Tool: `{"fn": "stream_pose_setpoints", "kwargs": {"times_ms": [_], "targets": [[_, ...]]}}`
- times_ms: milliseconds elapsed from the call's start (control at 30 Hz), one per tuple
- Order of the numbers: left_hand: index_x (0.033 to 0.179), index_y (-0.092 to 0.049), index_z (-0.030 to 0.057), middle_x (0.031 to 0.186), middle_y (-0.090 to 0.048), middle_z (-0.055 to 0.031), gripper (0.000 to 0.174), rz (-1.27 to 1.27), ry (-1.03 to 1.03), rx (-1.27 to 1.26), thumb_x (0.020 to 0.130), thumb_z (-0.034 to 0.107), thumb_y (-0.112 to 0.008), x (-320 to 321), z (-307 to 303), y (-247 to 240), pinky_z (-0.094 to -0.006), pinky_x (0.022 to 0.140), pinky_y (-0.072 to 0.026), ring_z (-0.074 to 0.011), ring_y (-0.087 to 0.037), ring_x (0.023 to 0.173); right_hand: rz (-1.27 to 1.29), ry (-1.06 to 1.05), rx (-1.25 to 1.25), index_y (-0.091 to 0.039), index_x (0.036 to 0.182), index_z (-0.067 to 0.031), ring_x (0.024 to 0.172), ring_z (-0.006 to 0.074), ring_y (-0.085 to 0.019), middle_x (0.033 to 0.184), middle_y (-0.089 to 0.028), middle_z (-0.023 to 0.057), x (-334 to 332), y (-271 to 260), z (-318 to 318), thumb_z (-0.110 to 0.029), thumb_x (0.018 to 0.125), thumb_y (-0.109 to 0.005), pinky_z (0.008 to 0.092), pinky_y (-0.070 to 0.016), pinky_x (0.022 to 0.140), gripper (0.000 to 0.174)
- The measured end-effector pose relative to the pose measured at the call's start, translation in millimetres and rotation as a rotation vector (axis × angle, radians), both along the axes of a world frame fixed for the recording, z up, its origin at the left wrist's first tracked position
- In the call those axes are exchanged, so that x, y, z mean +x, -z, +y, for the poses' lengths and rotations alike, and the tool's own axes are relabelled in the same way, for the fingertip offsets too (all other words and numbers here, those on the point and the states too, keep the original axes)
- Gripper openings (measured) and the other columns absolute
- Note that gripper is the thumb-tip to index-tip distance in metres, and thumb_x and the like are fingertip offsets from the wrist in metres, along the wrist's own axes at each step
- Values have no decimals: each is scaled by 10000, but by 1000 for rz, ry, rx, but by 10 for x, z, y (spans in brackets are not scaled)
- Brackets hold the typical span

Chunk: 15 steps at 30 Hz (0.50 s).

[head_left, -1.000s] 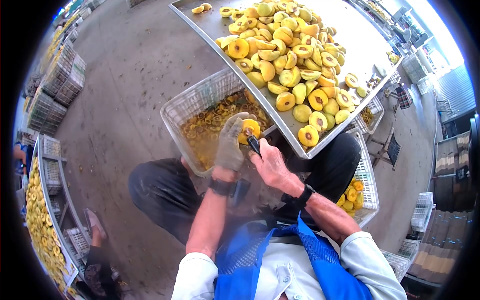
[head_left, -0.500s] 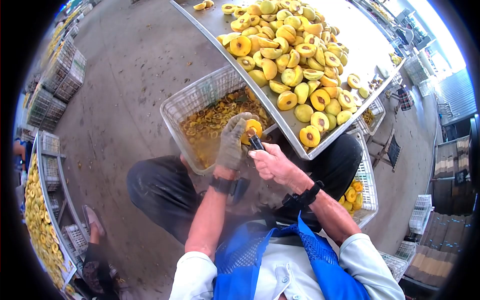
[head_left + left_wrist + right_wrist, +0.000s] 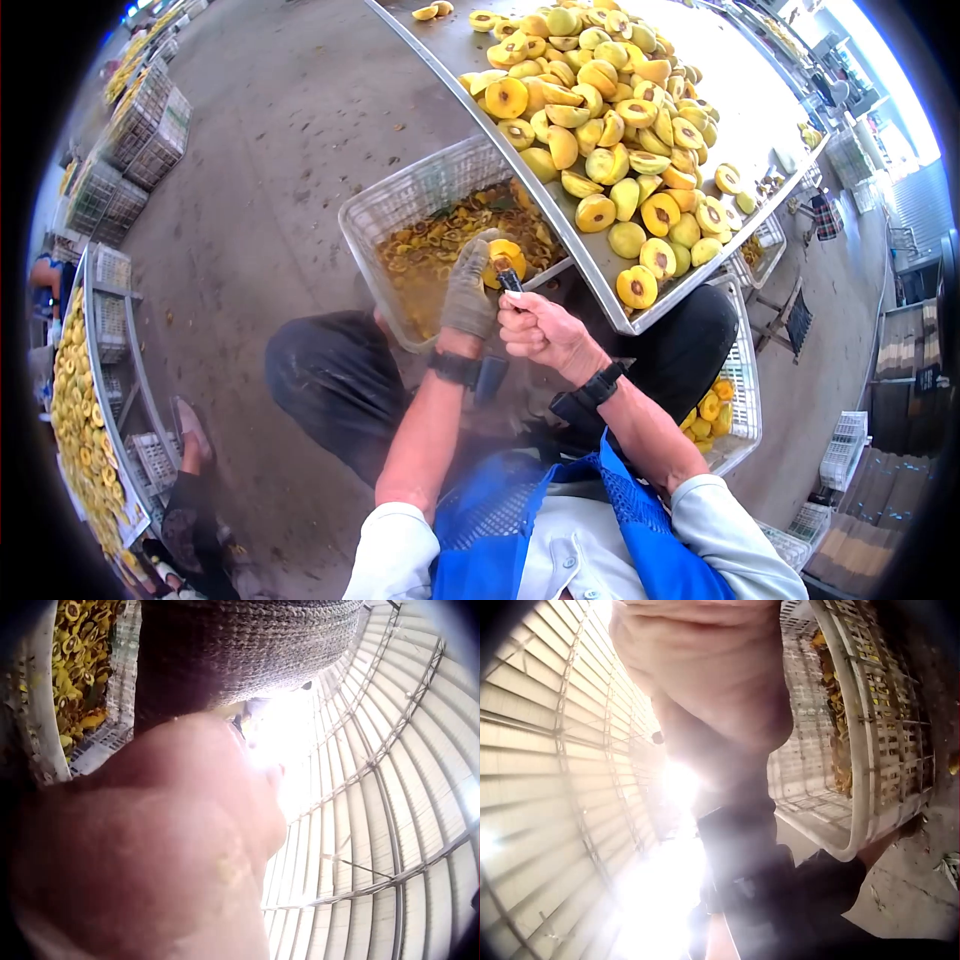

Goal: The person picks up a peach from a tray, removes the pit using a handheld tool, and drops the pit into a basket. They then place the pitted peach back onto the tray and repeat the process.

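Note:
In the head view my left hand [image 3: 466, 300], in a grey knit glove, holds a yellow peach half [image 3: 511, 250] with its cut face up. My bare right hand [image 3: 545, 332] grips a black-handled pitting tool [image 3: 509, 281], its working end at the brown pit in the middle of the fruit. Both hands are close together above the near side of a crate of scraps [image 3: 357, 222]. The left wrist view shows the knit glove [image 3: 255, 649] large at the top; the right wrist view shows the heel of the right hand [image 3: 712, 671]. The fruit is hidden in both.
A metal table [image 3: 577, 232] piled with peach halves [image 3: 605, 165] slopes in from the upper right, its raised edge near my hands. Another white crate [image 3: 742, 420] with yellow fruit stands beside my right knee. At far left is another fruit-laden table [image 3: 85, 420] with a person's leg beside it.
My right hand has rolled so its knuckles face up more, turning the tool within the peach half. The left hand keeps its hold. The head view has shifted slightly, moving the table right and down.

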<state>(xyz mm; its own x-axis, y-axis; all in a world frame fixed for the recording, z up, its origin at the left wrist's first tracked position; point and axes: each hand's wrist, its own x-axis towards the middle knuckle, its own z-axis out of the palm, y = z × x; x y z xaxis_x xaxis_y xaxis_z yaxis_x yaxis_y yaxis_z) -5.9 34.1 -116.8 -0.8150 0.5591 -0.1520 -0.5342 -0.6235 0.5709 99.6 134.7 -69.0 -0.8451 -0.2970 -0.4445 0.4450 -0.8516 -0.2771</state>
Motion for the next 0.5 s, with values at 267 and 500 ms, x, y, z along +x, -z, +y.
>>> {"fn": "stream_pose_setpoints", "kwargs": {"times_ms": [267, 500], "targets": [[1312, -614, 26, 1244, -658, -89, 327, -121, -16, -21, 1059, 221, -546, 1, -22, 79, -331, 976, -524, -190, -629, 1117, 75, 14, -186, -533, 941, -86, 468, 40, -313, 618, -339, -83, -27, 182, 4, -227, 1060, -503, 209, -287, 420, 186], [1280, -639, 29, 1207, -674, -79, 308, -87, -102, -179, 1052, 221, -562, -70, 62, 350, -316, 955, -529, -177, -634, 1082, 58, -1, -145, -519, 878, -116, 469, 30, -311, 607, -319, -94, -48, 238, -43, -221, 1051, -520, 200, -276, 410, 202]]}}
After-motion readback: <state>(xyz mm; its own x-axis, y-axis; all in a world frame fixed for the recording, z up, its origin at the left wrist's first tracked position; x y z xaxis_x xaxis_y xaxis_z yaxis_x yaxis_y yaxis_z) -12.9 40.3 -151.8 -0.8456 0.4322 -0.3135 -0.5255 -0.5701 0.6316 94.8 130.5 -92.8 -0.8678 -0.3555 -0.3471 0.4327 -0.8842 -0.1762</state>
